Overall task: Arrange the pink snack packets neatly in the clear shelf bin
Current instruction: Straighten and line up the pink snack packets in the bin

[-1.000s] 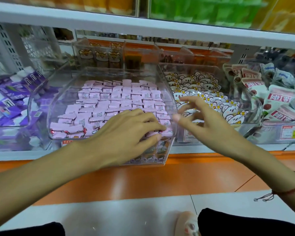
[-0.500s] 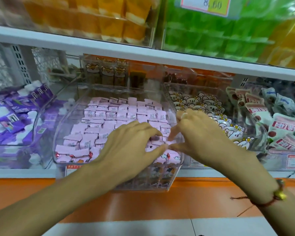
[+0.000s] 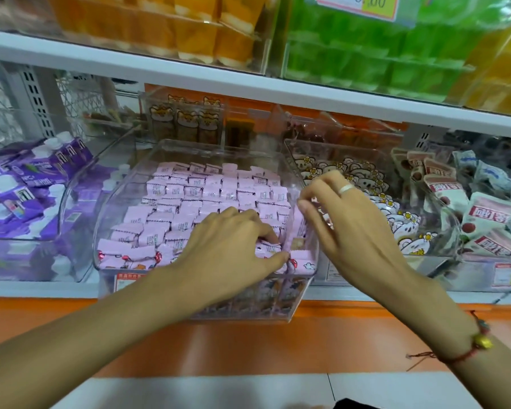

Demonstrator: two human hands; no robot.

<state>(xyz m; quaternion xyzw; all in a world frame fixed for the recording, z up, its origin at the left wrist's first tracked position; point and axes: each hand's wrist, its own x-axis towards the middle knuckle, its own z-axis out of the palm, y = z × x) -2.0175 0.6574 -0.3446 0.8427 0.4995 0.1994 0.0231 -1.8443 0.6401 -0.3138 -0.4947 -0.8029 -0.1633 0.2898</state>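
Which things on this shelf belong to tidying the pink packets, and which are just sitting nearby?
Part of the job:
pink packets
clear bin holding them
left hand, fingers on the front-right packets
right hand, at the bin's right wall

Just nearby:
purple cartons, left bin
bear-print packs, right bin
orange cups and green packs, shelf above

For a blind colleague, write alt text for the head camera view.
A person's left hand and right hand work among small pink snack packets filling a clear plastic shelf bin. The left pinches a front packet. Purple cartons sit left.
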